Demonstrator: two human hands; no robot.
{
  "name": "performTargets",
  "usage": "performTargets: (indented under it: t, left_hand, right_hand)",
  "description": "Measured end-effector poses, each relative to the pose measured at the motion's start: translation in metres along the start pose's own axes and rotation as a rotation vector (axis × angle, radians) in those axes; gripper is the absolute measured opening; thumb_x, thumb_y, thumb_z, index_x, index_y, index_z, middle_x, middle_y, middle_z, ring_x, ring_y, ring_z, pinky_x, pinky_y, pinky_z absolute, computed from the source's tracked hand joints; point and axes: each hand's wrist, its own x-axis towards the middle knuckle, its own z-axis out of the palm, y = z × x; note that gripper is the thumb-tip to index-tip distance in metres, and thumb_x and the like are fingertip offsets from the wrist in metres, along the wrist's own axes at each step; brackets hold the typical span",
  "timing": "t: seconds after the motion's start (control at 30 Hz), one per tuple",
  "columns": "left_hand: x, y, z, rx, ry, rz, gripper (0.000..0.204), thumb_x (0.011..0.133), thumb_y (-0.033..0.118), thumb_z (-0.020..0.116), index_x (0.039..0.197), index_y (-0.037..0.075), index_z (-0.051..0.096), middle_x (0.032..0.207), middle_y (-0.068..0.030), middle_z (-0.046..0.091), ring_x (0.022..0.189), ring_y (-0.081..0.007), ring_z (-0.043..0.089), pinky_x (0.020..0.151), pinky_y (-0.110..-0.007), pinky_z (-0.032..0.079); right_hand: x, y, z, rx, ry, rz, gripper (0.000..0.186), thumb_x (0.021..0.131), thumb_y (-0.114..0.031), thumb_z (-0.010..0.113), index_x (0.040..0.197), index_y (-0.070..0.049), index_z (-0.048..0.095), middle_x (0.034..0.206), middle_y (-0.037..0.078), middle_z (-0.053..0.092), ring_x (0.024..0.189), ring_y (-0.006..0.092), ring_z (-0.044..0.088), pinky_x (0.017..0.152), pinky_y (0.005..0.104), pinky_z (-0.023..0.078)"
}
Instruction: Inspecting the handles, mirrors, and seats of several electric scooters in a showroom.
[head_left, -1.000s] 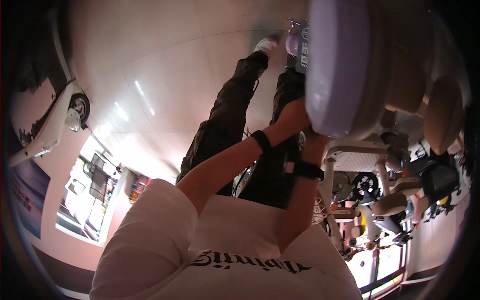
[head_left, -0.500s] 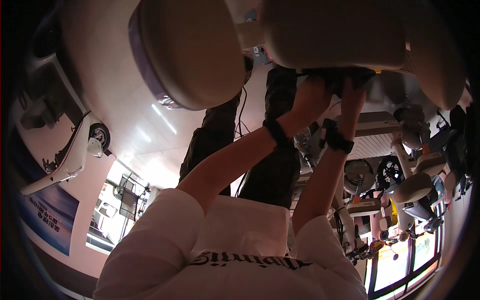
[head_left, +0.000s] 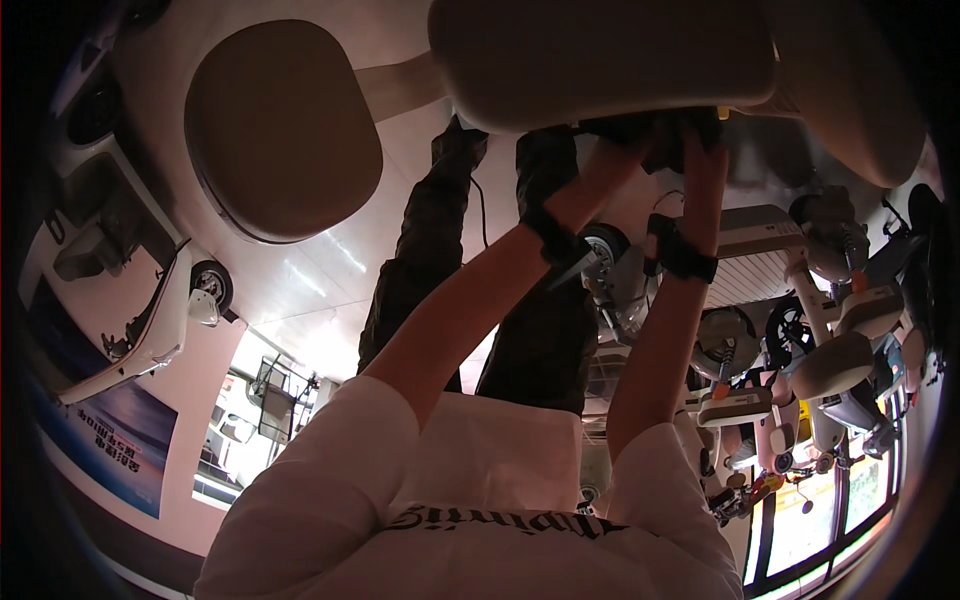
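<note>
Seat is having left hand and right hand beside it, perhaps paired for steadiness; fingers' grip I cannot tell.

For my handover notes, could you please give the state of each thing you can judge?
Large cushion: apparently joined by a beige bar to the small cushion
Left hand: at large cushion's edge, grip hidden
Right hand: same edge, grip hidden
Left wristband: fastened
Right wristband: fastened
Black cable: curved
</note>
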Motion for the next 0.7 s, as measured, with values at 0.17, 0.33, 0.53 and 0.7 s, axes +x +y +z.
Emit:
performTargets:
  t: [0.17, 0.33, 0.53, 0.7]
  left_hand:
    - [-0.001, -0.018, -0.028, 0.503, 0.050, 0.083, 0.058, 0.087, 0.045, 0.061, 0.127, 0.003, 0.052, 0.120, -0.0160, 0.059, 0.109, -0.0281, 0.056, 0.092, -0.036, 0.043]
    - [-0.054, 0.002, -0.077, 0.740, -0.029, 0.226, 0.058, 0.086, 0.046, 0.061, 0.129, 0.008, 0.050, 0.119, -0.0243, 0.058, 0.118, -0.0358, 0.052, 0.096, -0.042, 0.045]
    - [-0.128, 0.071, -0.112, 1.243, -0.591, -0.052, 0.034, 0.091, 0.031, 0.058, 0.110, 0.004, 0.063, 0.104, -0.0136, 0.067, 0.095, -0.0283, 0.064, 0.082, -0.036, 0.049]
    - [-0.159, 0.113, -0.117, 1.221, -0.716, 0.107, 0.028, 0.092, 0.027, 0.057, 0.105, 0.003, 0.065, 0.095, -0.0122, 0.069, 0.089, -0.0246, 0.066, 0.077, -0.033, 0.050]
  right_hand:
    - [-0.007, 0.021, 0.020, -0.721, -0.109, -0.429, 0.035, 0.084, -0.027, 0.061, 0.099, 0.005, 0.061, 0.085, 0.015, 0.067, 0.075, 0.0253, 0.063, 0.069, 0.0374, 0.050]
    - [-0.080, 0.002, 0.049, -0.411, -0.217, 0.057, 0.036, 0.082, -0.029, 0.058, 0.093, 0.005, 0.061, 0.087, 0.032, 0.061, 0.086, 0.0461, 0.060, 0.072, 0.0497, 0.049]
    - [-0.181, -0.052, 0.018, -0.205, 0.101, 0.078, 0.027, 0.081, -0.019, 0.057, 0.087, 0.008, 0.058, 0.082, 0.031, 0.061, 0.084, 0.0481, 0.058, 0.071, 0.0514, 0.047]
    - [-0.281, -0.069, -0.025, -0.201, 0.370, 0.149, 0.020, 0.081, -0.014, 0.056, 0.085, 0.006, 0.057, 0.082, 0.029, 0.061, 0.081, 0.0450, 0.059, 0.070, 0.0489, 0.047]
